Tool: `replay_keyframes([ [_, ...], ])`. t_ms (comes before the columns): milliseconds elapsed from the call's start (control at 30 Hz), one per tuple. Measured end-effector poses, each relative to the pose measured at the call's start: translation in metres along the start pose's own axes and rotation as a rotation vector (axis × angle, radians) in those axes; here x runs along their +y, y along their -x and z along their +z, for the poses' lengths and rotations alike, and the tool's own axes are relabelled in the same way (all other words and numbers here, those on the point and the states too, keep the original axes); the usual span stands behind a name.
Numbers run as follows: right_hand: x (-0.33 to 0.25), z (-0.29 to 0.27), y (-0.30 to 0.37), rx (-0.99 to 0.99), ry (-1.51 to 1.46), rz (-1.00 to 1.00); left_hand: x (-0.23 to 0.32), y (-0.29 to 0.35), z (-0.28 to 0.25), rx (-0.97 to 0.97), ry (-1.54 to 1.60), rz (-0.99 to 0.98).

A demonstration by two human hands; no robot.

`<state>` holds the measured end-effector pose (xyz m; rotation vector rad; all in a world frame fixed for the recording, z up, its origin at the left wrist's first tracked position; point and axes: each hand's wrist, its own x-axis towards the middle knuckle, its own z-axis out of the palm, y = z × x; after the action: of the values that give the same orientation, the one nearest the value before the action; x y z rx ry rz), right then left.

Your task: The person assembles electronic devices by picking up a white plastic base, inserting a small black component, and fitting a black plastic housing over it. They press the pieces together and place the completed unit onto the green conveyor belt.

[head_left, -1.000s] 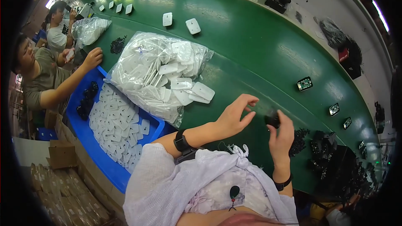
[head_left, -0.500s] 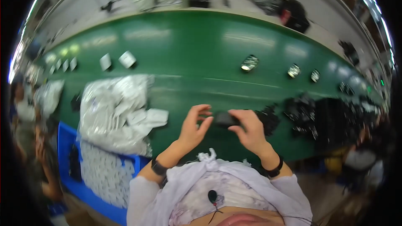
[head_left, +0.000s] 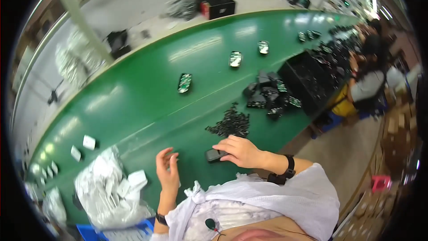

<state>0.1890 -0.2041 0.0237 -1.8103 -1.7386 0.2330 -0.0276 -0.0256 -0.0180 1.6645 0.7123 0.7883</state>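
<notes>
My right hand (head_left: 240, 151) has its thumb and fingers pinched round the right end of a small dark case (head_left: 214, 155), which lies low over the green work surface (head_left: 191, 129). The case is oblong with rounded corners. To its left, my left hand (head_left: 167, 169) holds nothing; its fingers are slightly curled and the thumb stands apart. Just beyond the right hand lies a heap of small black parts (head_left: 232, 122). Farther right is a pile of black casings (head_left: 269, 93), some showing green circuit boards.
A clear plastic bag of white parts (head_left: 100, 192) lies at left, above a blue crate (head_left: 87, 233). White square pieces (head_left: 88, 142) and open units with circuit boards (head_left: 184, 83) sit along the far belt. A black box (head_left: 287, 69) stands at right, near a seated person (head_left: 368, 82).
My view has turned to the right, so the belt, bag and piles appear shifted left. The dark case stays in my right hand. My left hand remains apart from it.
</notes>
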Motion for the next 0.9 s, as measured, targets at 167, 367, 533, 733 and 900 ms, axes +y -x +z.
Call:
replay_keyframes([
  [167,0.012,-0.074,-0.014,0.366,-1.088,0.450,0.001,0.000,0.000,0.018,0.028,0.001],
  [367,0.088,-0.152,-0.032,0.523,-1.095,0.335,0.003,-0.012,0.015,-0.032,0.021,0.027],
  [533,0.132,-0.171,-0.063,0.483,-0.988,0.516,0.002,-0.013,0.011,-0.002,-0.025,-0.005],
  [733,0.239,-0.224,-0.144,0.515,-0.751,0.805,-0.008,-0.020,-0.015,0.067,-0.188,-0.023],
  [900,0.334,-0.269,-0.198,0.291,-0.329,1.090,-0.009,-0.012,-0.043,0.224,-0.258,-0.092],
])
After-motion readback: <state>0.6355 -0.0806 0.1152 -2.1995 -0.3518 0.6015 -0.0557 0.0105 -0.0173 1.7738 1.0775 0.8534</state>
